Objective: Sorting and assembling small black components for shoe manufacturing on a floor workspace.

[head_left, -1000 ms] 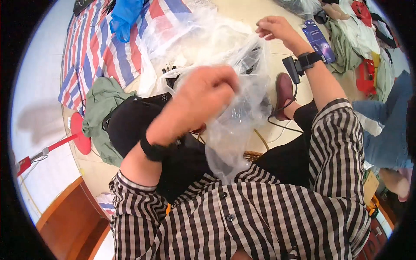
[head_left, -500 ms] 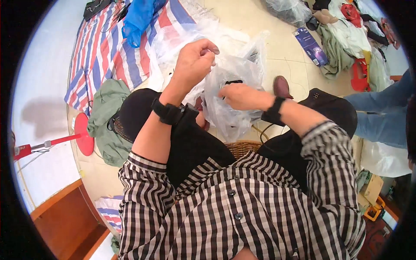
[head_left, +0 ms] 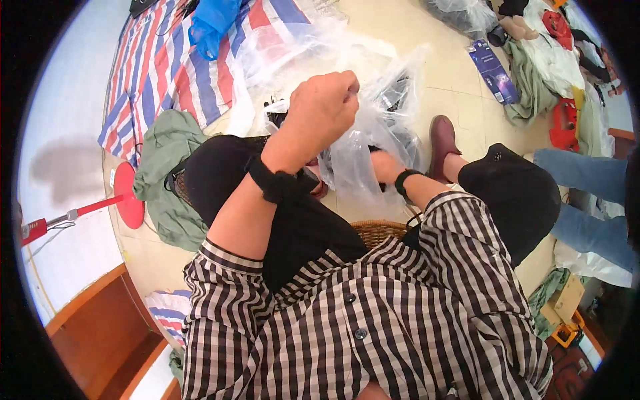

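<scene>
A clear plastic bag [head_left: 363,137] stands on the floor between my knees, with dark items [head_left: 397,93] showing through its far side. My left hand [head_left: 325,107] is raised in a fist, its fingers closed on the bag's upper edge. Down inside the mouth of the bag is my right hand [head_left: 385,167]. Plastic and the bag's depth hide its fingers, so I cannot see whether they hold anything. Something black shows beside that hand. A small heap of black pieces [head_left: 277,113] lies on white plastic just left of the bag.
Under my lap is a wicker seat [head_left: 380,231]. A striped sheet [head_left: 160,80] with a blue bag [head_left: 213,30] spreads ahead left. Green cloth [head_left: 170,173] and a red round-based stand [head_left: 128,193] are at my left. Clothes and a dark box [head_left: 492,72] lie right, near another person's jeans [head_left: 587,177].
My right hand has gone from above the bag down into its mouth. My left hand has moved right and slightly nearer, still closed. The bag's far side has spread, showing dark items.
</scene>
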`<state>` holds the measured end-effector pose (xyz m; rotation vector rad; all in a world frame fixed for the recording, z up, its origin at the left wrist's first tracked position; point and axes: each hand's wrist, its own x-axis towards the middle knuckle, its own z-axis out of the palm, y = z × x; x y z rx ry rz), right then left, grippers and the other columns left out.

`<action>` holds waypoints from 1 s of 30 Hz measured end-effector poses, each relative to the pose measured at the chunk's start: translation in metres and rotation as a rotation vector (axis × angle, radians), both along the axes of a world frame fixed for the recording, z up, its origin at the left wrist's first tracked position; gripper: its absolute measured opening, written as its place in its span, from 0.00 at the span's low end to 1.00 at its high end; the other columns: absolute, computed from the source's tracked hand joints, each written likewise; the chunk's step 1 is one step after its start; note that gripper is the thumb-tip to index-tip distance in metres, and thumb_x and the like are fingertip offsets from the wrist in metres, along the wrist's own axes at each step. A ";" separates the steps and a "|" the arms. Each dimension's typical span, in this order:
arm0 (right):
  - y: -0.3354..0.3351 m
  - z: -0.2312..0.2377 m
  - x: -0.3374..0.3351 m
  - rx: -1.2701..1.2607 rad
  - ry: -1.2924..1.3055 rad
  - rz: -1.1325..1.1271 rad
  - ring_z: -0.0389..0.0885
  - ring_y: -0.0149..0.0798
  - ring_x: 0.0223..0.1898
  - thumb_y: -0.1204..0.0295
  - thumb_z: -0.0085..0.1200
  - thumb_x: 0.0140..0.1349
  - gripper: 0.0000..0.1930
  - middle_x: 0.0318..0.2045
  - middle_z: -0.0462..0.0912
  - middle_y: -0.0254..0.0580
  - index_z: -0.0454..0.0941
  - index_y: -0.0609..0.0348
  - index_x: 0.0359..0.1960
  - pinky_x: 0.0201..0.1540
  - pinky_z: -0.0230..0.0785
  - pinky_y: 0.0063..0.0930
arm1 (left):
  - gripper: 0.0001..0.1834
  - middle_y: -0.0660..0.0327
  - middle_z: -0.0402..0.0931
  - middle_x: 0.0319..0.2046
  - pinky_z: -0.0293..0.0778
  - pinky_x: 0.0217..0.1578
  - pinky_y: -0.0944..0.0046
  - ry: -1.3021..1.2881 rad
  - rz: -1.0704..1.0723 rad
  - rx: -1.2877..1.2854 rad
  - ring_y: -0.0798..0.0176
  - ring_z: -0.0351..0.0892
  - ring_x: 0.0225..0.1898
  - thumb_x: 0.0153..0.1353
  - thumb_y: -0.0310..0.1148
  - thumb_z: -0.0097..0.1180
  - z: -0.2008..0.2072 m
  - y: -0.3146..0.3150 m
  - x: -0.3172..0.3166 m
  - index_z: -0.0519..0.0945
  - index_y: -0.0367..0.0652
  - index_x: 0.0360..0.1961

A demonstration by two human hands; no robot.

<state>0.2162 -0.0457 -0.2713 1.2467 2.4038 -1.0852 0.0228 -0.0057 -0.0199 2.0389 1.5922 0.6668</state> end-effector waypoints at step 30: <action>0.060 0.147 -0.001 -0.365 0.179 -0.093 0.78 0.32 0.19 0.79 0.50 0.49 0.04 0.20 0.78 0.41 0.77 0.65 0.25 0.24 0.69 0.25 | 0.12 0.51 0.77 0.24 0.72 0.33 0.59 -0.129 -0.311 -0.228 0.52 0.77 0.27 0.49 0.29 0.49 -0.034 -0.010 0.005 0.76 0.37 0.36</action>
